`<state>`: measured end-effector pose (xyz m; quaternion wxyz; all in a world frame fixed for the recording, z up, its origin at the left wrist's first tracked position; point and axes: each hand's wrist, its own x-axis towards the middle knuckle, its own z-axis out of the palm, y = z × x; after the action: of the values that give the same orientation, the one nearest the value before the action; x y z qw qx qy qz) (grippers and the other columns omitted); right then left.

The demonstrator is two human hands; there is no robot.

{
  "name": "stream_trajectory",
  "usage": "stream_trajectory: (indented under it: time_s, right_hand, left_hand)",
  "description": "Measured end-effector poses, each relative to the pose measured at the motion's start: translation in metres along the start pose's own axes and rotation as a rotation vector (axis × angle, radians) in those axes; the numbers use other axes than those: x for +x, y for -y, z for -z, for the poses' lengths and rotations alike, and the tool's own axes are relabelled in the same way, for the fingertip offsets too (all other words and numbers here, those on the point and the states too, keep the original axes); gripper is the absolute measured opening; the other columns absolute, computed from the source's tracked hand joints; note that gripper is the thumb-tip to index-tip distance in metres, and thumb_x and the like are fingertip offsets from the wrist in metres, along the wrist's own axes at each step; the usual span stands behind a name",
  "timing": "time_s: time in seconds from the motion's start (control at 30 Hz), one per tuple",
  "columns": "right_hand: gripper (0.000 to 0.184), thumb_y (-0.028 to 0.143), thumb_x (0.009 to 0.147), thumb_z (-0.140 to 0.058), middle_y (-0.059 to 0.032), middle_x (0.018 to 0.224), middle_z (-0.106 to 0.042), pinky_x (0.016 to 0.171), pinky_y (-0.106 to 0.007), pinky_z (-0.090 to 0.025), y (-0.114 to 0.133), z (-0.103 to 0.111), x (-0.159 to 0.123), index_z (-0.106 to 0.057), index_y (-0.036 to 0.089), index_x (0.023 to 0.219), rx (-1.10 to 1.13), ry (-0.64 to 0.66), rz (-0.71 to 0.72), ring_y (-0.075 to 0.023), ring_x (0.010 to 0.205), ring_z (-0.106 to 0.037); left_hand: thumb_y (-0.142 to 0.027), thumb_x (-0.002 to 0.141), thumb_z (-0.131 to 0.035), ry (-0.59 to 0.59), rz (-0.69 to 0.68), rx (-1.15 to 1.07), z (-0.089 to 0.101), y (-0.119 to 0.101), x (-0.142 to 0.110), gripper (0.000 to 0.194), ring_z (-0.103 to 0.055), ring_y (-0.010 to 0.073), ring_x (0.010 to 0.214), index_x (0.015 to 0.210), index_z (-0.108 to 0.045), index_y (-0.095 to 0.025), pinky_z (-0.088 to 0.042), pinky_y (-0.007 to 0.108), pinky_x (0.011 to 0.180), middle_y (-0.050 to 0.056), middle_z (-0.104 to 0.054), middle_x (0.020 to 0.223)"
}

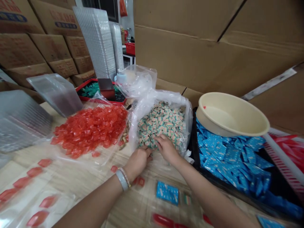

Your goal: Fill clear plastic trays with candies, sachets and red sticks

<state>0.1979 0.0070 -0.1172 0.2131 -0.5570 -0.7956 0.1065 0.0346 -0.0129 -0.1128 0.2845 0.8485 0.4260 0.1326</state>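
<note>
Both my hands are at the near edge of a plastic-lined box (pixel 190 110) heaped with small striped pieces (pixel 161 122) in green, cream and pink. My left hand (pixel 138 161), with bracelets at its wrist, bends over the box's front edge, and its fingertips are hidden among the pieces. My right hand (pixel 166 148) reaches onto the heap with fingers curled down; what lies under them is too small to make out. Closer to me on the table are a blue printed packet (pixel 167 193), a single striped piece (pixel 187 199) and a small red piece (pixel 140 181).
A pile of red translucent pieces (pixel 90 129) lies on plastic at left, with clear trays (pixel 57 93) behind. At right, a cream basin (pixel 234 115) rests over blue packets (pixel 230 158) in a black tray. A cardboard wall (pixel 201 57) stands behind.
</note>
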Motion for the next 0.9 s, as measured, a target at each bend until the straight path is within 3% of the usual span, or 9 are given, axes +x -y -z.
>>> stream_trajectory:
  time_s: [0.33, 0.57, 0.7, 0.9]
  right_hand:
    - [0.025, 0.01, 0.078, -0.042, -0.0087, 0.089, -0.056, 0.076, -0.032, -0.043, -0.002, -0.009, -0.013, -0.057, 0.015, 0.097, 0.04, -0.108, -0.044, -0.0195, 0.086, -0.05]
    - [0.02, 0.011, 0.078, -0.042, -0.0071, 0.084, -0.057, 0.071, -0.032, -0.043, 0.004, -0.004, -0.019, -0.056, 0.017, 0.09, 0.074, -0.141, -0.066, -0.0191, 0.079, -0.052]
    - [0.019, 0.01, 0.077, -0.043, -0.0069, 0.085, -0.057, 0.071, -0.032, -0.043, 0.007, 0.001, -0.039, -0.056, 0.017, 0.09, 0.121, -0.129, -0.101, -0.0193, 0.082, -0.052]
    - [0.021, 0.009, 0.075, -0.042, -0.0064, 0.08, -0.057, 0.068, -0.033, -0.044, -0.001, -0.01, -0.064, -0.056, 0.017, 0.089, 0.14, -0.093, -0.219, -0.0192, 0.076, -0.053]
  left_hand:
    - [-0.016, 0.081, -0.039, 0.014, 0.002, 0.094, -0.001, -0.004, 0.002, 0.019, -0.054, 0.0149, 0.077, 0.084, -0.058, -0.015, -0.043, 0.026, 0.072, 0.006, -0.056, 0.089]
    - [-0.017, 0.081, -0.044, -0.136, -0.025, -0.076, -0.005, -0.002, 0.002, 0.021, -0.047, 0.0182, 0.108, 0.095, -0.059, -0.019, -0.037, 0.031, 0.094, 0.007, -0.038, 0.13]
    - [-0.018, 0.081, -0.045, -0.075, -0.083, -0.071, -0.003, -0.009, -0.001, 0.019, -0.047, 0.0172, 0.109, 0.094, -0.059, -0.02, -0.036, 0.029, 0.096, 0.005, -0.042, 0.128]
    - [-0.017, 0.079, -0.045, 0.046, -0.05, -0.006, -0.005, -0.025, -0.005, 0.015, -0.052, 0.0179, 0.102, 0.086, -0.059, -0.017, -0.04, 0.03, 0.09, 0.007, -0.051, 0.118]
